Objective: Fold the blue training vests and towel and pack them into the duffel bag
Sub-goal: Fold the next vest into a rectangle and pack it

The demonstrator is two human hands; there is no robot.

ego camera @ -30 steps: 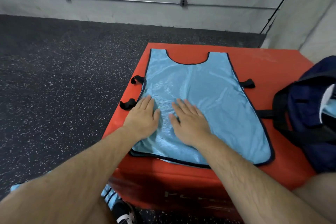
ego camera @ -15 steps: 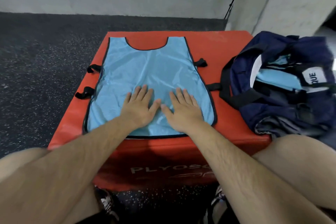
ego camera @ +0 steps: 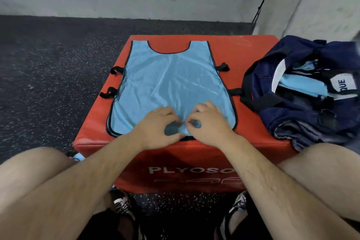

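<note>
Folding of this piece is judged barely begun. A thin, glossy light-blue vest [ego camera: 171,84] with dark piping and black side straps lies flat at frame centre on the red padded box [ego camera: 251,50]. The left hand [ego camera: 157,124] and right hand [ego camera: 210,124], fingers curled, pinch its cloth near the lower hem. At right, the soft navy duffel bag [ego camera: 292,117] gapes open, with pale-blue fabric [ego camera: 298,85] already inside. No towel can be identified.

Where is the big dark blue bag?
In the head view the bag is on the right side, at the right end of the red box, just right of the flat blue vest. It lies open.
</note>
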